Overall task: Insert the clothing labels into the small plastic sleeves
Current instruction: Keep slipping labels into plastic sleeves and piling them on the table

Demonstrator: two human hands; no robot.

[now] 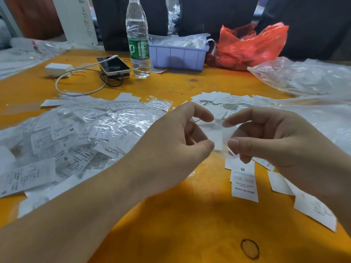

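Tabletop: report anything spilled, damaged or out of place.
Nothing looks spilled or damaged. The water bottle stands upright and capped. Bagged labels lie in a loose heap on the left, bare labels scattered on the right. A dark ring mark stains the orange table near its front edge.

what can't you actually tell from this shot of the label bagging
- Head view: the label between the left hand and right hand is motion-blurred; its print and how far it sits in the plastic sleeve are unreadable.
- Contents of the purple bin: hidden by its wall and crumpled plastic.
- Red bag: opaque, contents unseen.
- Fine print on the pile of bagged labels: too small.
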